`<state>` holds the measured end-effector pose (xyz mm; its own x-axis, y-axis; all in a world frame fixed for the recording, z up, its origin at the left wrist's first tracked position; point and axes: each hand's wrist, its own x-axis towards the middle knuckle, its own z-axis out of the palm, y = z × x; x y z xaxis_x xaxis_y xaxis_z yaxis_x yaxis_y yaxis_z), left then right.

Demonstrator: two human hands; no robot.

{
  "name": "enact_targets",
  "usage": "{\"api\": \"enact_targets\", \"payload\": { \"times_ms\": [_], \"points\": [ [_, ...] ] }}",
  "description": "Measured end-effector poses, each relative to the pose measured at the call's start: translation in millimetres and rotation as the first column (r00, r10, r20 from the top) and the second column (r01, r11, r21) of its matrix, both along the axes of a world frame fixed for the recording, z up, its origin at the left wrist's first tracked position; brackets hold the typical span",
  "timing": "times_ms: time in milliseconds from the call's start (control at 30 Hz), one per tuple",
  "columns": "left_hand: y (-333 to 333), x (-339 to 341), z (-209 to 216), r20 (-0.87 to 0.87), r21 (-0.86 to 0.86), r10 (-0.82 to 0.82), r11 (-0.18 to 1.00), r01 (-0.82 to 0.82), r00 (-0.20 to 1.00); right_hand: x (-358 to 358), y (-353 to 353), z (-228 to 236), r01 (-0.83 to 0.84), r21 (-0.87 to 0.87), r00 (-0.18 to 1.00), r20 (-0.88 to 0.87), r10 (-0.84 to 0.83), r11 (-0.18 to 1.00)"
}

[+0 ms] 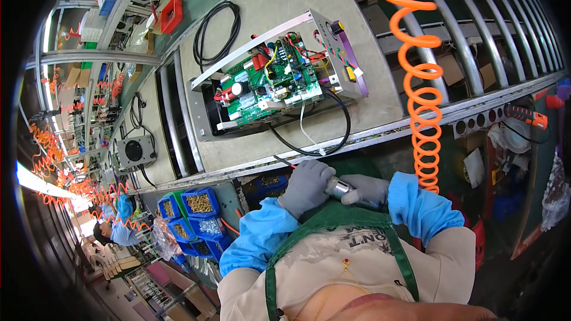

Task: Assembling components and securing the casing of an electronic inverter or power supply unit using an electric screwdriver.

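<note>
— So, what was in hand at that moment?

— Both gloved hands were drawn in close to the chest, at the near edge of the worktop (380, 107). The left hand (306, 184) had its fingers clenched around the front of a silvery power screwdriver (340, 188), and the right hand (366, 190) was wrapped around the rear of its body. The thin bit (284, 161) pointed away to the left, over the worktop's metal rail.

— And the piece being worked on?

— An open grey metal chassis (279, 77) lay well apart from the hands, further up the worktop, with a green circuit board (270, 80) and coloured wiring inside. A black cable (321, 137) looped from it toward the near edge.

— Which step, would you say?

— I judged it a pause with the tool, perhaps seating the bit; nothing was touching the board. The next move would have called for reaching forward and setting the bit squarely on a screw.

— The arms?

— Elbows bent, blue sleeves tucked in, an orange coiled hose (419, 83) hanging beside the right forearm.
</note>
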<state>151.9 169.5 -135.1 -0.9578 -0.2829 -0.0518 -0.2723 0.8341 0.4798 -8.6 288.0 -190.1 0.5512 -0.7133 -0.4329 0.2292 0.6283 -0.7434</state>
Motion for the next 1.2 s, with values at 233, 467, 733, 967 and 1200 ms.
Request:
{"api": "enact_targets", "payload": {
  "times_ms": [233, 467, 733, 967, 1200],
  "points": [
    [0.7, -10.2, -8.3, 0.041, 0.019, -0.019, 1.000, 0.018, 0.999, -4.6, 7.5, -15.9, 0.022, 0.001, 0.999, 0.047, -0.022, 1.000],
    [7.1, -13.5, -17.9, 0.125, 0.015, -0.018, 1.000, 0.016, 0.992, -12.9, 12.3, -24.0, -0.030, 0.047, 0.998, 0.064, 0.027, 0.998],
    [6.8, -12.2, -29.1, 0.124, 0.120, 0.023, 0.992, -0.038, 0.992, -27.0, 3.5, -22.2, -0.132, 0.092, 0.991, -0.002, 0.132, 0.987],
    [3.5, -9.0, -37.3, 0.158, 0.168, 0.076, 0.980, -0.102, 0.984, -37.6, -14.0, -10.0, -0.229, 0.142, 0.967, -0.077, 0.241, 0.963],
    [7.0, -2.5, -41.8, 0.199, 0.220, 0.189, 0.948, -0.232, 0.961, -51.7, -33.0, 24.9, -0.372, 0.030, 0.819, -0.461, 0.343, 0.928]
  ]
}}
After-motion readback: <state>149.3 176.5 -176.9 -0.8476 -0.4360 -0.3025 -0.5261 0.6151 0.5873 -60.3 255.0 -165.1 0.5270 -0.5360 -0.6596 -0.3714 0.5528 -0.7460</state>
